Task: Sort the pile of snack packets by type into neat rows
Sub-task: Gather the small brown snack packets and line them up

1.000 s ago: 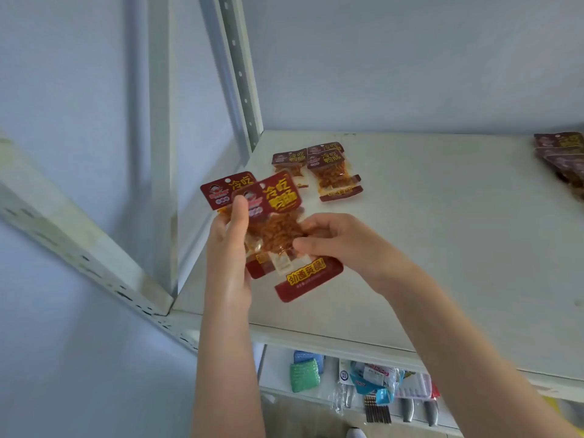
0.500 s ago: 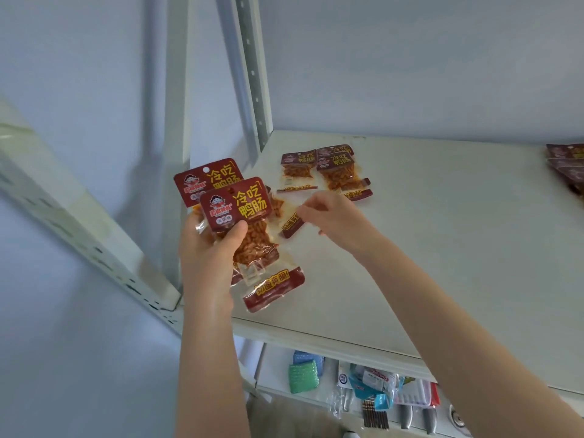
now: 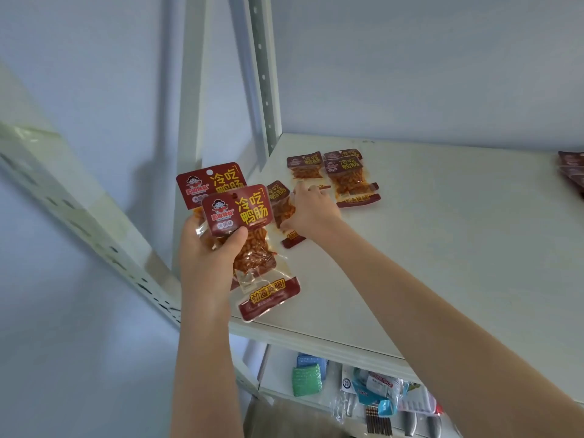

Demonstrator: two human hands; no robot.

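Red packets (image 3: 249, 213) pinched in our left grip (image 3: 205, 251) at nine o'clock, right grip (image 3: 311, 211) touching third packet (image 3: 278, 197), hold unclear

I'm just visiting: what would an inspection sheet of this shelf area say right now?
Surface: white shelf.
Job's things: three red snack packets laid at the back; dark packets at the right edge.
Clutter: nothing seen.
Hands: left hand grips two packets; right hand rests on another packet on the shelf, grip unclear.
Cables: nothing seen.
Surroundings: pale wall, perforated post, green sponge on the lower shelf.
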